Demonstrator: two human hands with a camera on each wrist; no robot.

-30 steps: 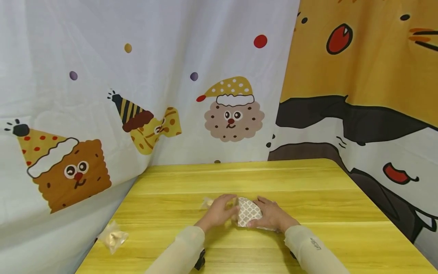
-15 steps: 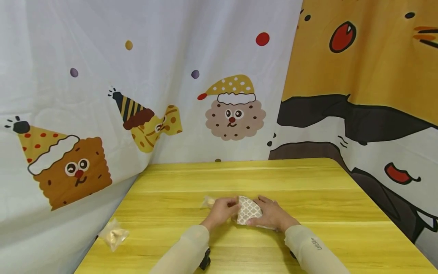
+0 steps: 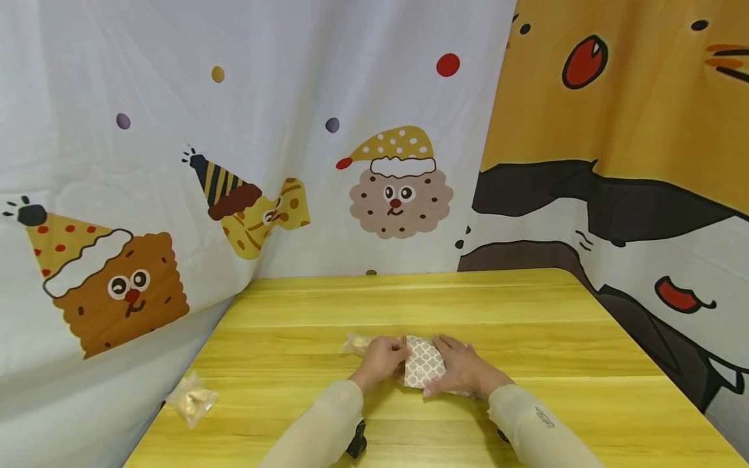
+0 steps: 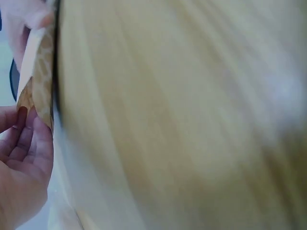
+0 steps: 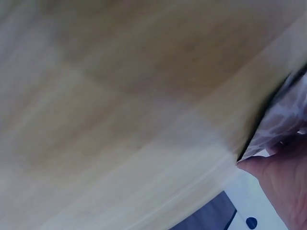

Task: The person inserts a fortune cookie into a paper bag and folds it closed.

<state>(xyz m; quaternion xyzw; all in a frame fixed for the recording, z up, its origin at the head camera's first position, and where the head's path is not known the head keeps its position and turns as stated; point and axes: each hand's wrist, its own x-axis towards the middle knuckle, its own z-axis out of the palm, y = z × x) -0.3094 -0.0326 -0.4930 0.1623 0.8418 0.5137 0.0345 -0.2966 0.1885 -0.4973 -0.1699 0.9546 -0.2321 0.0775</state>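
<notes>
Packet [image 3: 422, 365] sits near the middle of the table [image 3: 562, 344], left hand [image 3: 379, 361] pinching its left edge and right hand [image 3: 468, 369] gripping its other side, and we judge that edge is being opened, the next move calling for a steady right hold.

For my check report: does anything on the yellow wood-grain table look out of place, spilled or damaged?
No spill or clear damage shows. One oddity: a clear plastic packet with beige contents lies right at the left edge of the table, apart from the beige-and-white patterned package, and might slip off.
</notes>
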